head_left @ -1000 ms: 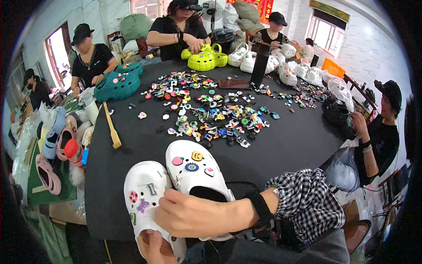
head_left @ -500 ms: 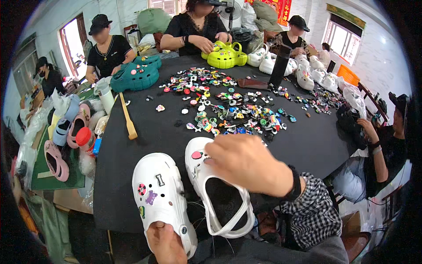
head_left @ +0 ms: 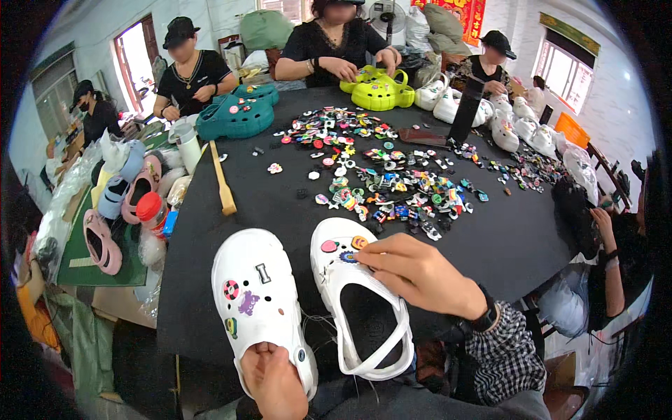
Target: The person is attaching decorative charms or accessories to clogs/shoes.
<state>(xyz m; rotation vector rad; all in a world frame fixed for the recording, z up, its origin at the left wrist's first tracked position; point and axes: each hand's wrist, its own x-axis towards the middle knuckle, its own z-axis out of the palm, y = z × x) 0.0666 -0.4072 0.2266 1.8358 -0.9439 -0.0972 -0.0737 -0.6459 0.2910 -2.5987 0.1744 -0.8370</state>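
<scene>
Two white clogs lie at the near edge of the table in front of me. My left hand [head_left: 276, 383] has its fingers in the opening of the left clog [head_left: 245, 262] and grips it. That clog carries a letter charm, a round pink-and-black charm, a purple charm and a green one. Over the right clog [head_left: 323, 241], my right hand [head_left: 423, 274] holds its fingers together at the edge of a blue shoe charm [head_left: 348, 257]. Beside this charm sit a pink charm [head_left: 329, 246] and an orange charm [head_left: 359, 242]. My right fingertips are partly hidden.
A heap of mixed shoe charms [head_left: 420, 192] spreads over the dark table [head_left: 280, 203]. A wooden stick [head_left: 222, 183], teal clogs [head_left: 236, 115], yellow-green clogs [head_left: 378, 91] and white clogs [head_left: 504, 129] lie farther off. Several people sit around the table. Left stands a red-lidded jar [head_left: 149, 208].
My right hand has shifted rightward and lower across the right clog, uncovering the orange and blue charms. My left hand stays in the left clog. The view has turned slightly left.
</scene>
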